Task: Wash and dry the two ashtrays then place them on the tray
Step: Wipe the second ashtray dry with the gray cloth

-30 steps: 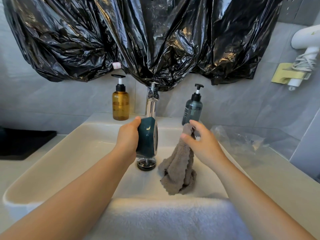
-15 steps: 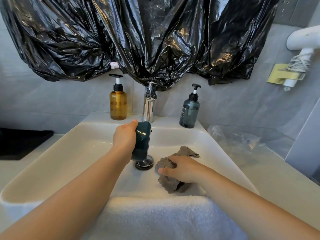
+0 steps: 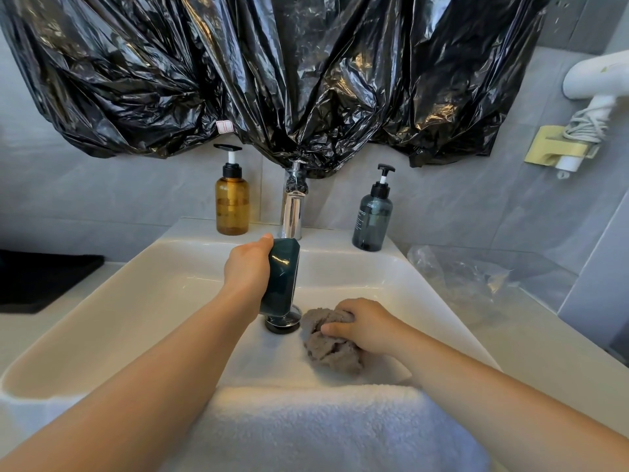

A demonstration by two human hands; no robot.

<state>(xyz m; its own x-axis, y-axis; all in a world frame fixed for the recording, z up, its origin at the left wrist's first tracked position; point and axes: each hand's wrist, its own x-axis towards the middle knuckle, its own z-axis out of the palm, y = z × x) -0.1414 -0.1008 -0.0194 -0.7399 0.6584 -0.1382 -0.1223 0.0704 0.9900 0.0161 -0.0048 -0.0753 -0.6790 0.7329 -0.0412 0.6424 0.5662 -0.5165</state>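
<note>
My left hand [image 3: 247, 268] grips a dark teal ashtray [image 3: 281, 277], held on edge over the drain [image 3: 283, 323] of the white sink [image 3: 143, 294]. My right hand [image 3: 366, 323] presses down on a bunched grey cloth [image 3: 328, 342] lying on the sink floor just right of the drain. Only one ashtray is in view. A black tray [image 3: 41, 281] sits on the counter at the far left, partly cut off by the frame edge.
A chrome tap [image 3: 292, 206] stands behind the ashtray, between an amber pump bottle [image 3: 232, 202] and a grey pump bottle [image 3: 372, 216]. A white towel [image 3: 323, 427] drapes the sink's front edge. Clear plastic [image 3: 476, 277] lies on the right counter. Black plastic sheeting [image 3: 272, 73] hangs above.
My right hand dropped from holding the cloth up by its top and now squeezes it into a ball on the sink floor. The ashtray has lowered slightly toward the drain.
</note>
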